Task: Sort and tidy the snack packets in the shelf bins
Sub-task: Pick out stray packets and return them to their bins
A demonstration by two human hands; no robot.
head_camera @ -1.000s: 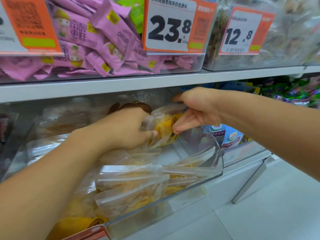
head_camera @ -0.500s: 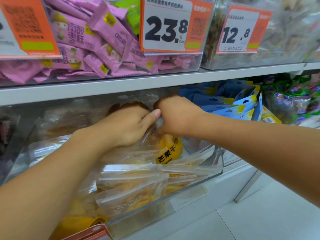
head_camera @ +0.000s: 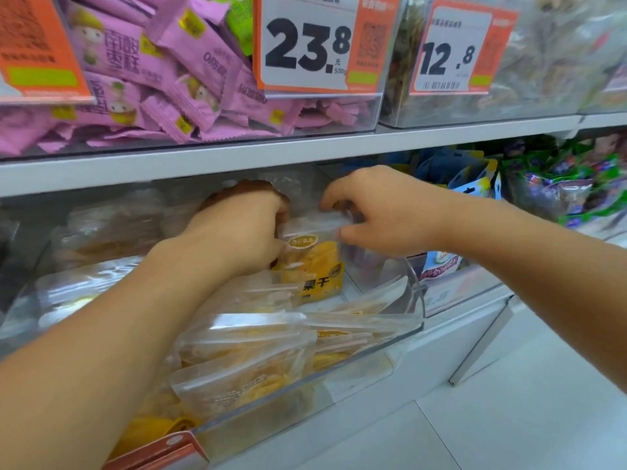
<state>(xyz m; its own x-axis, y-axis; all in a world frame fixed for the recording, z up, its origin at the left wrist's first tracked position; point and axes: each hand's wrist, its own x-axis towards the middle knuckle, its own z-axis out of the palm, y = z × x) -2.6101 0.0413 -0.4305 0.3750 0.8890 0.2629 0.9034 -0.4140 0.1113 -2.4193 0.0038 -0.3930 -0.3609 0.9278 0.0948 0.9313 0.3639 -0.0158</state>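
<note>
I see a clear packet of dried mango [head_camera: 314, 262] standing upright at the back of the clear shelf bin [head_camera: 412, 296], above more flat-lying mango packets [head_camera: 244, 374]. My left hand [head_camera: 237, 232] has its fingers curled onto the packet's left edge, and my right hand [head_camera: 380, 212] pinches its top right corner between thumb and fingers. On the shelf above, a bin of pink packets [head_camera: 163, 79] sits behind a price tag reading 23.8 [head_camera: 305, 45]; another tag reads 12.8 [head_camera: 448, 52]. Blue packets [head_camera: 475, 178] fill the neighbouring bin to the right.
</note>
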